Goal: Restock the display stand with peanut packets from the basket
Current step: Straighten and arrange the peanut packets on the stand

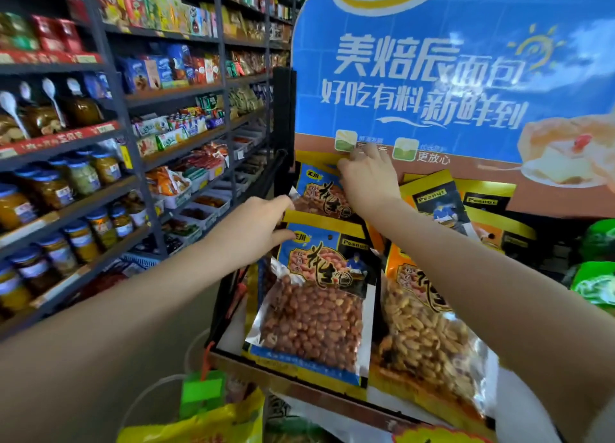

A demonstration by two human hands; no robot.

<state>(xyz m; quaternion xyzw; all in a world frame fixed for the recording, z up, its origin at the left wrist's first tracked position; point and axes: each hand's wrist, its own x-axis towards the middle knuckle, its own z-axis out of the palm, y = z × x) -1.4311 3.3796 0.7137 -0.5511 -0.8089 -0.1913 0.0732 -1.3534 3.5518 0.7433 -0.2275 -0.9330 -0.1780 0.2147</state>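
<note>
Both hands up at the display stand (pixel 466 76), on the blue peanut packets.

My right hand (pixel 367 176) pinches the upper blue peanut packet (pixel 317 189) against the backboard; my left hand (pixel 256 229) grips the front packet (pixel 319 296) by its top-left edge, orange packets (pixel 429 336) crowding just beside.

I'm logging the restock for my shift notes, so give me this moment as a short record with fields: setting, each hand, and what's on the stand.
setting: shop aisle, display stand with blue poster, beside stocked shelves
left hand: at the top left corner of the front blue peanut packet
right hand: on the upper blue peanut packet, at its top edge
also on stand: orange peanut packet to the right, more yellow-topped packets behind
grip: cannot tell for either hand
</note>
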